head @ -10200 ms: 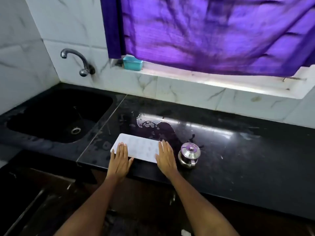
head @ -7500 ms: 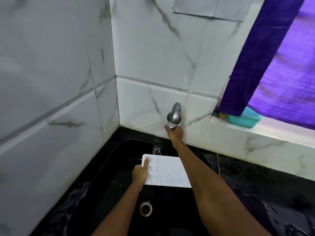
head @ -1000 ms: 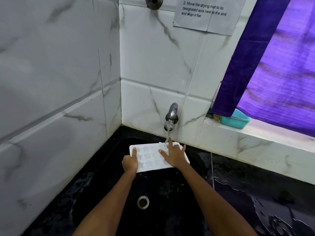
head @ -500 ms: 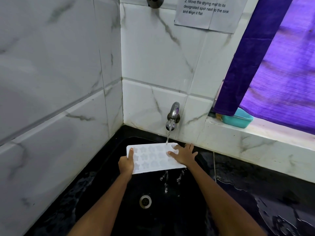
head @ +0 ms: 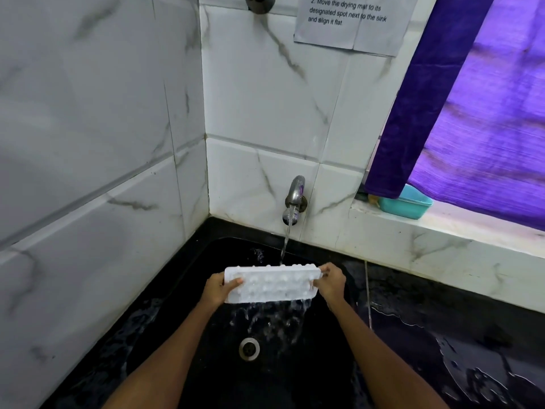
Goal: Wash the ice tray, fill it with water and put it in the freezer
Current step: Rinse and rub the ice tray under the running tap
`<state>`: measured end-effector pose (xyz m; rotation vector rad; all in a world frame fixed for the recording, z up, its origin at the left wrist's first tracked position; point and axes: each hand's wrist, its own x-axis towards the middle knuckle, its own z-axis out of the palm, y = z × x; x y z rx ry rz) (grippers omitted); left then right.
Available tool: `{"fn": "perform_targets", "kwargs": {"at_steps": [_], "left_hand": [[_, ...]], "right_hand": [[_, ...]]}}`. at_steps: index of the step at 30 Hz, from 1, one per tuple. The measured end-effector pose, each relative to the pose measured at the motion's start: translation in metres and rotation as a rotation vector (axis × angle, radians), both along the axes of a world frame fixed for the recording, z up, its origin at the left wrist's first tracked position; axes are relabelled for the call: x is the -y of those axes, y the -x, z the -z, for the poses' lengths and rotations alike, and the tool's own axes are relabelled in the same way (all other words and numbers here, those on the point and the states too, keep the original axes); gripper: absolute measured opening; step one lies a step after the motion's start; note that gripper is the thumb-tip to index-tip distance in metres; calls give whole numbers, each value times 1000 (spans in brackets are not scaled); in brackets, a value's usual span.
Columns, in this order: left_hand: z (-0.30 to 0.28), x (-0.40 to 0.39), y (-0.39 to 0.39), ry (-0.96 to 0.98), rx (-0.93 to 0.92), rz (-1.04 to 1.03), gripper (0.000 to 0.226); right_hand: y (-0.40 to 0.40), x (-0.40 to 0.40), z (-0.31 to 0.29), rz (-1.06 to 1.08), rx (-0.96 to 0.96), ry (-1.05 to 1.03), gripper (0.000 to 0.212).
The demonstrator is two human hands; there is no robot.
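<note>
A white ice tray point(head: 272, 283) is held over the black sink point(head: 206, 364), tipped so its bumpy underside faces me. Water spills off its lower edge into the basin. My left hand point(head: 219, 289) grips the tray's left end, thumb across the near face. My right hand point(head: 331, 283) grips its right end. The steel tap point(head: 295, 199) on the tiled back wall is running, and its stream lands on the tray's top edge.
The drain point(head: 249, 348) lies below the tray. A wet black counter point(head: 457, 358) extends to the right. A teal tub point(head: 408, 205) sits on the window ledge under a purple curtain point(head: 477, 113). White marble tiles close in the left and back.
The tray has been tipped from flat, cavities up, to tilted with its underside toward me, dumping water. My right hand moved from resting on the tray's top to gripping its right end.
</note>
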<state>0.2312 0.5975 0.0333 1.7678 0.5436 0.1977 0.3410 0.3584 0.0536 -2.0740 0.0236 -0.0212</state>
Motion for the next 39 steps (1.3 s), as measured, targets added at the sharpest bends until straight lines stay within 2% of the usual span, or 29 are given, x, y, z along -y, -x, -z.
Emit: {"fn": "perform_targets", "kwargs": {"at_steps": [2,4,6,8,10,13,15,18,21,24,28,32,36,39], "left_hand": [[4,3,3,-101,4,64,24],[7,6,1,-125,34,65,24],[8,9,-2,-108,48,27,24],[5,14,-5,8,31,-76,23],[-1,21,-6,169,-7,-185,24],[-5,28,-10,286,16,-266,27],[-9,28,-11,321,42,-328,30],[-18,29,-15,347,23,-499,39],[-27,30,-20,339,-28,-618,54],[-35,32,-23,268,-57,-597,58],[-39,28,-14,233,-50,-585,57],[-36,29,-4,217,-68,-554,55],[-44,31,-1,273,-68,-627,60],[-58,29,-4,251,-58,-608,60]], "right_hand": [[-1,4,6,32,102,19,25],[-3,4,4,46,134,17,31],[-6,4,0,46,133,22,28],[-6,3,-2,4,102,33,28],[-4,-2,-2,-22,28,-6,38],[-10,-12,-1,-25,2,-16,31],[-13,-17,-5,-50,67,34,23],[-8,-25,-10,-164,210,135,42],[-1,-37,-17,-260,262,345,42],[0,-45,-22,-321,205,676,48],[-1,-42,-31,-362,127,626,63],[-3,-34,-39,-370,179,854,58],[2,-38,-45,-469,119,633,69],[-5,-39,-53,-428,143,697,63]]}}
